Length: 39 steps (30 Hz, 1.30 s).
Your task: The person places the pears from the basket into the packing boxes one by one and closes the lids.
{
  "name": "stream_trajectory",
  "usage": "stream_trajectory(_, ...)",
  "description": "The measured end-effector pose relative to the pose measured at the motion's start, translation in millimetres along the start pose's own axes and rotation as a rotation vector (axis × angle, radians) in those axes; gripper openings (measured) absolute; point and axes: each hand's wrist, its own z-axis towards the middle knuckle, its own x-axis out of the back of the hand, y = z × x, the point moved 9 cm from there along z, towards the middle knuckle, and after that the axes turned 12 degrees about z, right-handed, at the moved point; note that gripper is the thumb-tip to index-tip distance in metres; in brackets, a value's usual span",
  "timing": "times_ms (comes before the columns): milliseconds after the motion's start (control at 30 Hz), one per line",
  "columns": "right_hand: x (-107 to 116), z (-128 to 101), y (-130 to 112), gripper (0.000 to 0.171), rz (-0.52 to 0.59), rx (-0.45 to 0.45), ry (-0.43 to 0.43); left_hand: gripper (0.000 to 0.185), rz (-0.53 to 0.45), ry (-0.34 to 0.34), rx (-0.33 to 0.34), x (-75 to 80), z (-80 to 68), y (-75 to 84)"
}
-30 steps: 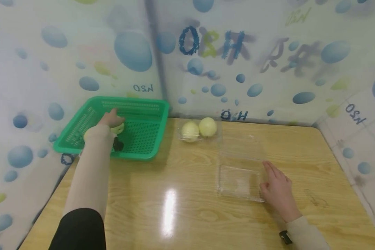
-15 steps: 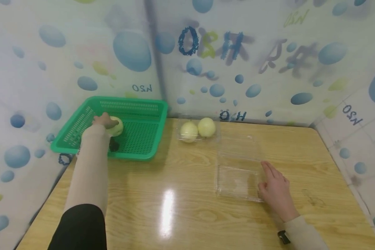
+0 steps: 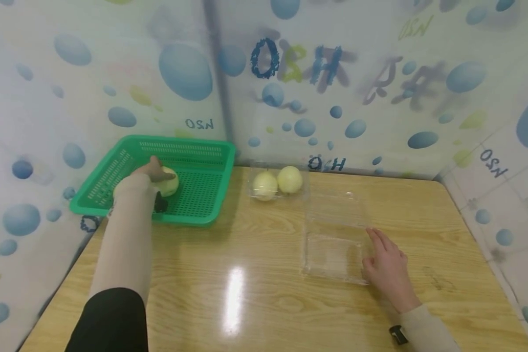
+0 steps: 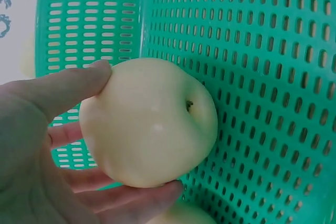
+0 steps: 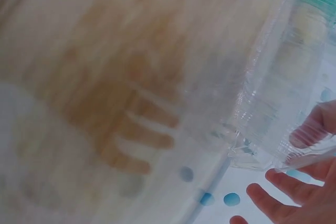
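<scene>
In the green basket at the left, my left hand (image 3: 149, 171) holds a pale yellow apple (image 4: 147, 124), its thumb on one side and its fingers curled round the other. The left wrist view shows the apple's stem hollow facing away from the palm. Part of another pale fruit (image 4: 186, 214) lies below it. On the table at the right, my right hand (image 3: 389, 269) grips the side of an open clear plastic box (image 3: 334, 254). In the right wrist view the box's edge (image 5: 310, 158) passes between thumb and fingers.
The green basket (image 3: 195, 222) stands against the back wall. Right of it, a clear plastic box (image 3: 305, 188) holds two pale apples (image 3: 290, 180). A patterned wall (image 3: 305, 102) bounds the wooden table (image 3: 193, 288) at the back and sides.
My left hand has shifted slightly in the basket, and its fingers have settled round the apple, which has turned or moved a little. My right hand stays at the open box.
</scene>
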Motion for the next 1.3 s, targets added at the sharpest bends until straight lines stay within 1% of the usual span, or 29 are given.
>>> stream_trajectory(133,0,0,-3,0.064,-0.001,0.024,0.013,0.089,0.026,0.018,-0.017,0.7,6.0,-1.6)
stream_trajectory(200,0,1,-4,0.063,-0.003,0.037,0.018,0.097,0.030,0.001,-0.011,-1.2,9.9,-5.7)
stream_trajectory(333,-1,2,-6,0.063,-0.004,0.050,0.017,0.104,0.080,-0.013,-0.013,-1.5,17.6,-12.1)
stream_trajectory(433,-2,2,-6,0.062,0.004,0.045,0.008,0.100,0.160,0.006,-0.051,1.8,23.7,-10.5)
stream_trajectory(567,-3,3,-6,0.062,0.022,0.032,0.003,0.090,0.217,0.052,-0.093,7.7,25.4,-3.7)
stream_trajectory(700,-3,3,-6,0.062,0.037,0.026,0.006,0.087,0.219,0.084,-0.116,13.0,19.1,5.9)
stream_trajectory(833,-2,3,-6,0.061,0.044,0.030,0.011,0.086,0.215,0.094,-0.147,15.9,15.7,14.1)
stream_trajectory(933,-2,2,-7,0.061,0.040,0.034,0.013,0.079,0.202,0.105,-0.212,15.5,15.7,24.0)
stream_trajectory(1033,-2,2,-7,0.061,0.030,0.037,0.013,0.072,0.183,0.121,-0.285,15.2,11.8,39.2)
stream_trajectory(1067,-2,2,-7,0.061,0.026,0.038,0.012,0.070,0.195,0.134,-0.303,16.0,9.3,45.1)
stream_trajectory(1167,-1,2,-7,0.061,0.020,0.040,0.015,0.072,0.242,0.181,-0.324,19.7,1.9,59.6)
stream_trajectory(1233,-1,2,-7,0.061,0.020,0.039,0.015,0.072,0.273,0.217,-0.321,22.5,-1.4,65.6)
stream_trajectory(1300,-1,1,-7,0.061,0.021,0.038,0.012,0.070,0.275,0.244,-0.327,24.1,-3.3,69.1)
